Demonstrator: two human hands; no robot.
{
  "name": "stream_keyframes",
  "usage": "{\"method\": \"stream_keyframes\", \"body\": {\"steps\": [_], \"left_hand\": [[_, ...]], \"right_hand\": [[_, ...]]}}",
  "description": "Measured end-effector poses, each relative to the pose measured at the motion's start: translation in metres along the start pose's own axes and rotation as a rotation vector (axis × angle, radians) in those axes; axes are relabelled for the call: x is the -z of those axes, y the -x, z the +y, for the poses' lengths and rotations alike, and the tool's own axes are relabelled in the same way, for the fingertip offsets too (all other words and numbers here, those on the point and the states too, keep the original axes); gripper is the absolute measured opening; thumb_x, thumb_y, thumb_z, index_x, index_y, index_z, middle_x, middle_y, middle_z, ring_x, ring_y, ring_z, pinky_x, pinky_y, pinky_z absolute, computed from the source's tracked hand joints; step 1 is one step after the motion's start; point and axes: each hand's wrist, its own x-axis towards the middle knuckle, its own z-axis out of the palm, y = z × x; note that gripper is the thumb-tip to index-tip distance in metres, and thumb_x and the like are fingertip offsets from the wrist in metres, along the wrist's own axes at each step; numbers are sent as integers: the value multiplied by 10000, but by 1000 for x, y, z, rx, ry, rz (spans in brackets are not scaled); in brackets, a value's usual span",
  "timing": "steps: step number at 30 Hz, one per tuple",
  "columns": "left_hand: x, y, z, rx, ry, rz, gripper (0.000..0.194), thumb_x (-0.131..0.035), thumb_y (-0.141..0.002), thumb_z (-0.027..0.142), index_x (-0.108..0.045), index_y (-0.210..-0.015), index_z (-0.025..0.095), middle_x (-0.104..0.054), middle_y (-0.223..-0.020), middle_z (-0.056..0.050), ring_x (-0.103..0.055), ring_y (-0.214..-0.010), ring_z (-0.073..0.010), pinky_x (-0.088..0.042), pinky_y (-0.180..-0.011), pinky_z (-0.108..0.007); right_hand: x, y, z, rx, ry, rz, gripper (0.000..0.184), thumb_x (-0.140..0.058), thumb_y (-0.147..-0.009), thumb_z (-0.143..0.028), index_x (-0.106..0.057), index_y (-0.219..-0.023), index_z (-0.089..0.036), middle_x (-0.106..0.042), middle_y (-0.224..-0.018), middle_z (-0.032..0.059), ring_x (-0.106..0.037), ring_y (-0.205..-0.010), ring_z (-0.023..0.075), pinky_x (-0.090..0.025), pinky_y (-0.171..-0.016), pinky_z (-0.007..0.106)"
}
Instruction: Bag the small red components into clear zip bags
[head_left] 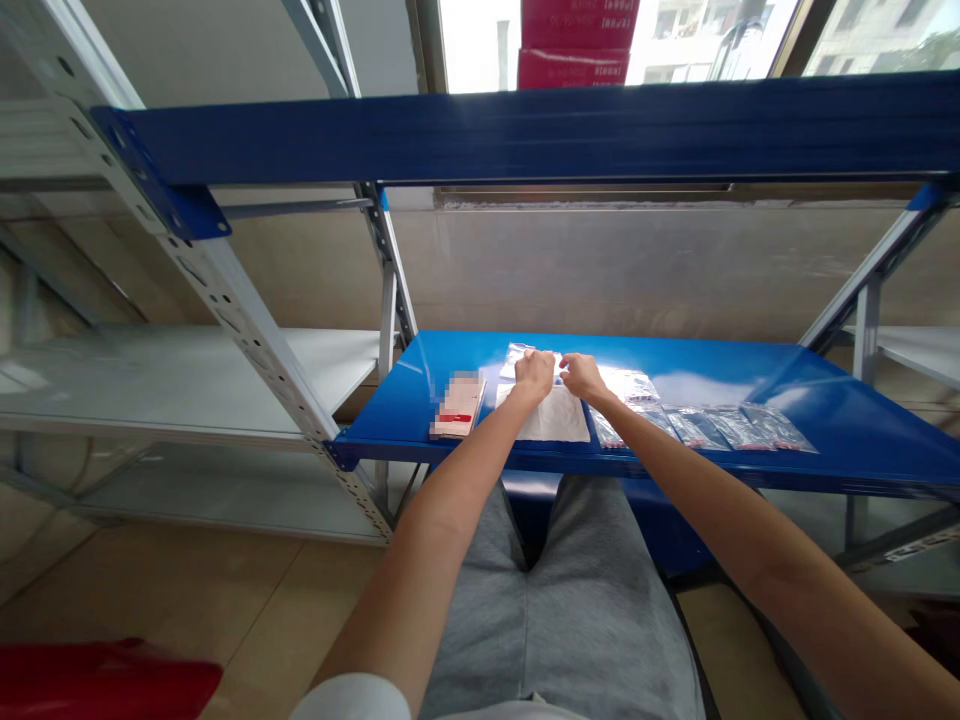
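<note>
My left hand (535, 373) is closed, with its fingers curled over the top of a whitish sheet or cloth (555, 418) on the blue shelf. Beside it, a small gap away, my right hand (583, 378) is bent in a pinch. What the fingers of either hand hold is too small to make out. A clear plastic bag (516, 357) lies just behind my left hand. To the right of my hands, several flat clear plastic packets (694, 427) lie in a row, some partly hidden by my right forearm.
A booklet or flat box with a red band (456, 408), partly pixelated, lies left of the sheet. The blue shelf (847, 405) has metal uprights (240, 330) at its sides. A blue beam (525, 135) crosses above my hands. Red boxes (576, 68) stand higher up.
</note>
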Motion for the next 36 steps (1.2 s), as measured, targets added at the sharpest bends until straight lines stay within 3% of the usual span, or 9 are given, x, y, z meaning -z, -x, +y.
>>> {"method": "stream_keyframes", "body": {"steps": [4,6,9,11,14,19,23,32,36], "left_hand": [[16,11,3,-82,-7,76,321,-446,-973,97,-763,-935,131,-735,-1016,-169,-616,-1133,-301,-501,-920,-381],[24,23,6,-159,31,151,341,-425,-1014,164,-763,-963,161,-742,-1001,-134,-619,-1099,-275,-491,-932,-372],[31,51,12,-312,223,335,285,-486,-1025,231,-766,-1002,180,-763,-988,-90,-649,-986,-237,-486,-951,-373],[34,74,17,-343,378,399,216,-553,-997,212,-767,-1014,186,-773,-1021,-78,-662,-991,-223,-490,-961,-365],[37,106,20,-283,588,352,136,-643,-935,181,-773,-976,195,-779,-1013,-65,-689,-955,-204,-521,-894,-328],[42,136,8,-165,743,157,92,-718,-862,210,-753,-947,210,-759,-831,-18,-688,-797,-173,-529,-820,-309],[48,143,-8,-140,849,14,240,-765,-804,229,-709,-1036,205,-736,-796,-6,-684,-767,-167,-523,-759,-284],[65,154,-26,-146,841,-265,329,-788,-767,253,-705,-1079,192,-708,-763,-7,-686,-757,-176,-510,-719,-276],[66,155,-31,-169,822,-279,316,-763,-788,261,-706,-1095,206,-708,-782,-8,-689,-781,-177,-511,-734,-277]], "right_hand": [[18,6,3,-119,-193,73,298,-482,-1008,-314,-643,-1182,-133,-730,-1101,178,-715,-983,247,-580,-840,349],[30,13,6,-195,-478,63,301,-462,-1015,-376,-604,-1172,-162,-729,-1054,157,-736,-881,224,-610,-759,339],[48,29,10,-287,-1093,18,278,-719,-853,-353,-596,-1061,-215,-727,-1007,117,-741,-868,236,-626,-743,338],[59,44,11,-277,-1219,7,398,-836,-714,-291,-616,-1042,-235,-733,-977,91,-735,-889,246,-618,-714,316],[70,68,9,-176,-1221,9,511,-890,-646,-313,-657,-1095,-238,-758,-950,75,-731,-887,239,-582,-679,290],[78,100,-2,-66,-1127,35,389,-909,-632,-417,-681,-853,-193,-763,-953,91,-735,-914,237,-553,-771,307],[86,112,-14,15,-1021,-16,412,-877,-679,-388,-687,-999,-214,-748,-1105,98,-722,-997,259,-553,-800,341],[88,123,-21,92,-913,-85,333,-793,-759,-364,-696,-1043,-220,-707,-919,31,-700,-811,199,-512,-701,312],[90,124,-24,120,-878,-64,341,-807,-763,-424,-710,-1014,-214,-702,-898,33,-693,-789,198,-533,-713,329]]}}
